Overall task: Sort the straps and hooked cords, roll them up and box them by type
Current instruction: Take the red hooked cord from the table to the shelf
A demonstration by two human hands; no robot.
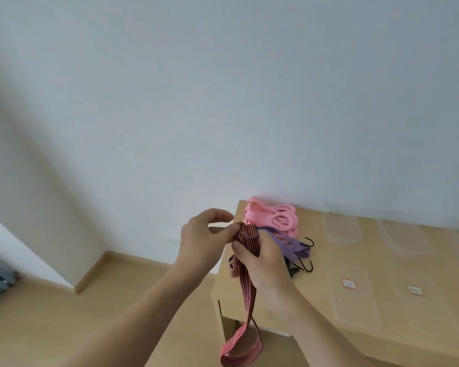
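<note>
The job looks barely under way: the left hand (206, 235) pinches the top edge of a red-and-black striped flat elastic strap (245, 274) while the right hand (263, 263) closes its grip around the small roll begun there, the long tail hanging in a loop beside the pale wooden table (329, 263). Behind the roll, on that table, a pile of pink rubber straps (272, 215), purple webbing (293, 243) and black-hooked cords (306, 263) lies unsorted, and right of the pile the clear plastic boxes (341, 227) seem to hold nothing
</note>
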